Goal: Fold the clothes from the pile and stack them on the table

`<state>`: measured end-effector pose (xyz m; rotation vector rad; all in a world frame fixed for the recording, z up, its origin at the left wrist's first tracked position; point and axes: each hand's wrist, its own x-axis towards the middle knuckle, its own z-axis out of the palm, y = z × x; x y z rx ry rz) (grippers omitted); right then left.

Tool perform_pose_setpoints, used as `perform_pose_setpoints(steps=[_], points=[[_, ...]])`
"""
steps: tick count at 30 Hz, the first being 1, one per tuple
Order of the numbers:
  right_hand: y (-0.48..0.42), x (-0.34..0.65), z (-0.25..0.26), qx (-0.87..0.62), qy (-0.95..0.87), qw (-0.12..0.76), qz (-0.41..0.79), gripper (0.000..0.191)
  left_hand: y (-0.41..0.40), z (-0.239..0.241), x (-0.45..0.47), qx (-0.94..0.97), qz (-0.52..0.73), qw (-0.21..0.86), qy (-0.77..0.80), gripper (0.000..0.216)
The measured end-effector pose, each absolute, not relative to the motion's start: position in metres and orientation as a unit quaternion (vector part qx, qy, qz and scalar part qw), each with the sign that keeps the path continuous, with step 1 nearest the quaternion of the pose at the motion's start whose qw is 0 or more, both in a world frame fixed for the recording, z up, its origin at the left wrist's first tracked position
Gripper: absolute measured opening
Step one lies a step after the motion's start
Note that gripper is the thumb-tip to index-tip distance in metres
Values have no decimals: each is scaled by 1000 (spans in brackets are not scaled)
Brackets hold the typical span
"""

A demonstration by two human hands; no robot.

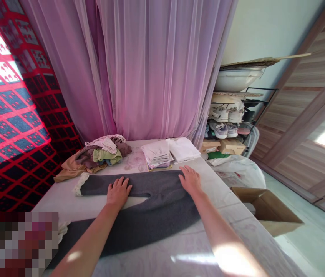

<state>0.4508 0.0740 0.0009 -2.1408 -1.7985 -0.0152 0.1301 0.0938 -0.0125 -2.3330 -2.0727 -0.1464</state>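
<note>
Left hand (119,191) and right hand (190,179) on grey trousers (159,215), each grip unclenched, fingers apart

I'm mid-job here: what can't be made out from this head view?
All in the head view:
Near leg of the dark grey trousers: partly hidden by the left forearm.
Its lace cuff: partly covered by pixelation.
Lower layers of the clothes pile: hidden by garments on top.
White surface: near side cut off by the bottom edge.
Print on the shoebox: too small.

I count two hands (119,192) (190,179), one pair of trousers (156,217), one clothes heap (106,157) at eleven o'clock, two folded piles (156,151) (183,149) at twelve.
</note>
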Motion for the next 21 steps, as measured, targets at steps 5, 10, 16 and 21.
perform_pose_setpoints(steps=[5, 10, 16, 21], points=[[-3, 428, -14, -620, -712, 328, 29, 32, 53, -6, 121, -798, -98, -13, -595, 39], [-66, 413, -35, -585, -752, 290, 89, 22, -26, -21, 94, -861, -149, -38, -485, 36], [-74, 404, -42, -571, -770, 270, 89, 20, -58, -35, 68, -861, -155, -28, -483, 40], [-77, 400, -41, -543, -777, 316, 41, 27, -65, -26, 80, -856, -215, 18, -469, 33]])
